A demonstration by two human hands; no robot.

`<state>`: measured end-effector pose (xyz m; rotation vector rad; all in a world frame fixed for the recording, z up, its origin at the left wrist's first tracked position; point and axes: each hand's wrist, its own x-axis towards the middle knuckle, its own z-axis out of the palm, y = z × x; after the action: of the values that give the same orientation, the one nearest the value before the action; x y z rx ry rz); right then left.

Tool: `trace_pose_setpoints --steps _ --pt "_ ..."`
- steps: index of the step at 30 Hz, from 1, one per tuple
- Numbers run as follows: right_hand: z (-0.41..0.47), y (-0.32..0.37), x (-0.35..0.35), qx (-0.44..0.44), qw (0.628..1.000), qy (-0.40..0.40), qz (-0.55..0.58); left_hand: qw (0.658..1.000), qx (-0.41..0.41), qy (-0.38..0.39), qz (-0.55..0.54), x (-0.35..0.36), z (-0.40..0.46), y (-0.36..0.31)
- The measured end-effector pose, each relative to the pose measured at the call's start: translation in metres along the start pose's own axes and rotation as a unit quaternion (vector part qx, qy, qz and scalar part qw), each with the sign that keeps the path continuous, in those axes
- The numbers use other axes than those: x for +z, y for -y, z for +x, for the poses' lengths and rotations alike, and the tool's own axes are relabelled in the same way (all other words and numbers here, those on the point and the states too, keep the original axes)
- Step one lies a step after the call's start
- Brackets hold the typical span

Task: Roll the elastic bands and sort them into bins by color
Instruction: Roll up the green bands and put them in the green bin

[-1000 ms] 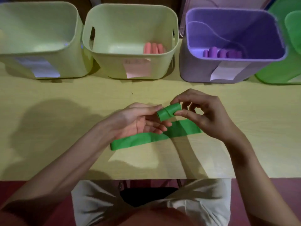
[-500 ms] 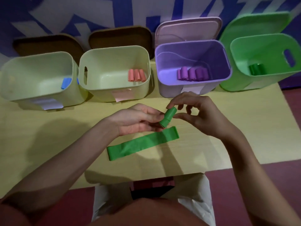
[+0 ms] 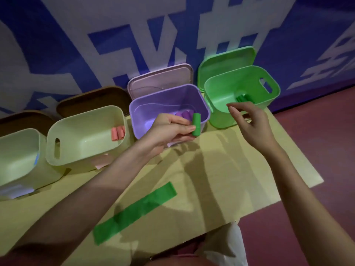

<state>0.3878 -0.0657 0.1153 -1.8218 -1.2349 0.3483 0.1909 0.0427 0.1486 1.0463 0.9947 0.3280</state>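
My left hand (image 3: pixel 170 131) pinches a rolled green band (image 3: pixel 196 124) in front of the purple bin (image 3: pixel 146 112), above the table. My right hand (image 3: pixel 249 121) hovers with loose fingers and nothing in it, in front of the green bin (image 3: pixel 217 96). Rolled green bands (image 3: pixel 244 98) lie inside that green bin. Purple rolls (image 3: pixel 183 114) show in the purple bin behind my left hand. A flat, unrolled green band (image 3: pixel 134 210) lies on the yellow table (image 3: pixel 230 179) near its front edge.
Two pale yellow bins stand to the left: the middle one (image 3: pixel 63 143) holds pink rolls (image 3: pixel 117 133), and the far left one (image 3: pixel 11 150) is partly cut off. Lids lean against the blue and white wall behind. The table's right edge drops to a red floor (image 3: pixel 317 150).
My right hand has let go of the green roll and moved right toward the green bin. My left hand now holds the roll alone, carried up and right. The camera view has swung upward.
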Motion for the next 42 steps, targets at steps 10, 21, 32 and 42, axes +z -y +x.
trace_pose_setpoints --steps 10,21,32,42 --pt "0.081 -0.131 -0.048 0.031 0.976 -0.058 -0.209 0.975 0.058 -0.074 0.200 0.139 0.182 -0.031" --pt "0.103 -0.177 -0.041 0.093 0.970 -0.024 -0.222 0.952 -0.041 -0.111 0.283 0.178 0.287 0.019" --pt "0.102 -0.185 -0.036 0.089 0.973 -0.053 -0.206 0.930 -0.045 -0.092 0.354 0.194 0.307 0.026" --pt "0.105 -0.181 -0.042 0.106 0.968 -0.019 -0.226 0.912 -0.114 -0.034 0.393 0.191 0.303 0.019"
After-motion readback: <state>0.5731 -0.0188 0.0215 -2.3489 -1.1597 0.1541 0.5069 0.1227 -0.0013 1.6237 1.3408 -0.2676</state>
